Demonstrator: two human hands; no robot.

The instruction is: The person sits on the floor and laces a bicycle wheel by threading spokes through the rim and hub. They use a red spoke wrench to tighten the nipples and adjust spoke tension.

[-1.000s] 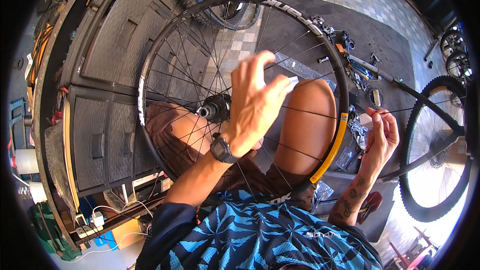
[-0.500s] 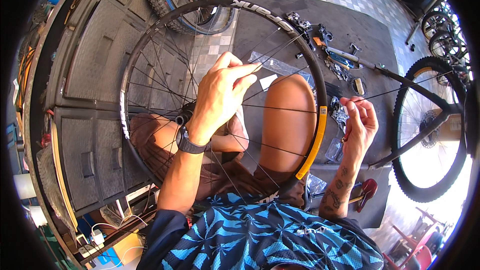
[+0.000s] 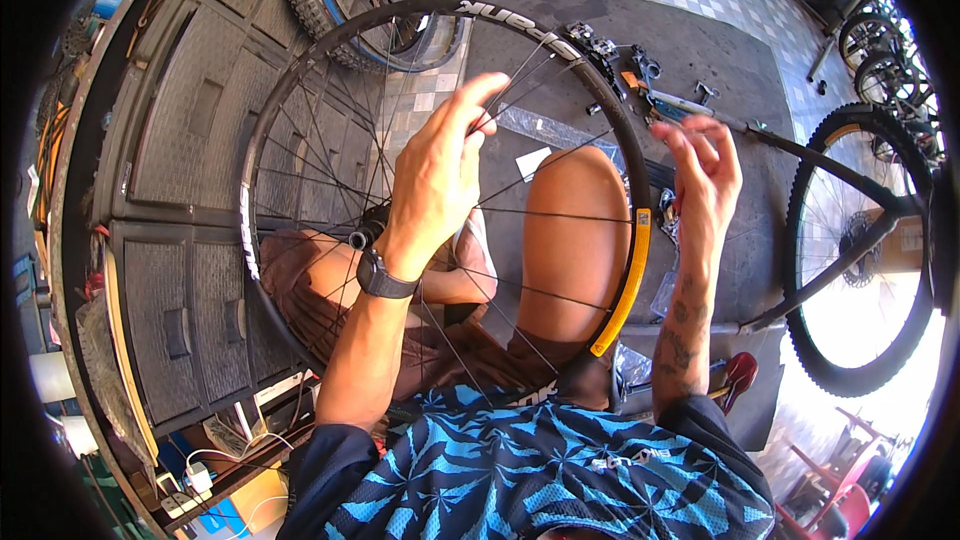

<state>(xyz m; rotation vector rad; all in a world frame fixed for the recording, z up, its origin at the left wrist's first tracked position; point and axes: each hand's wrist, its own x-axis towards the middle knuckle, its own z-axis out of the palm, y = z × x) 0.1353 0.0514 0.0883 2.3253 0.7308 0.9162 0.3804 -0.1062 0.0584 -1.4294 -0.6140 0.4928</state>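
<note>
We've a black, round bike wheel (image 3: pixel 374 224) mid-frame, prob. light & stiff; thin dark spokes (image 3: pixel 560 214) may bend, so we'd hold its hoop-shaped rim (image 3: pixel 622 122). L hand (image 3: pixel 435 180), R hand (image 3: pixel 707 175): can't tell if grip's apart or clamped.

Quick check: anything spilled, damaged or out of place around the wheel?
No spill or obvious damage shows. A white card looks stray: it lies at an angle beside the knee, apart from the loose bike parts. The wheel shows no clear bend, though the fisheye view could hide a slight one.
</note>
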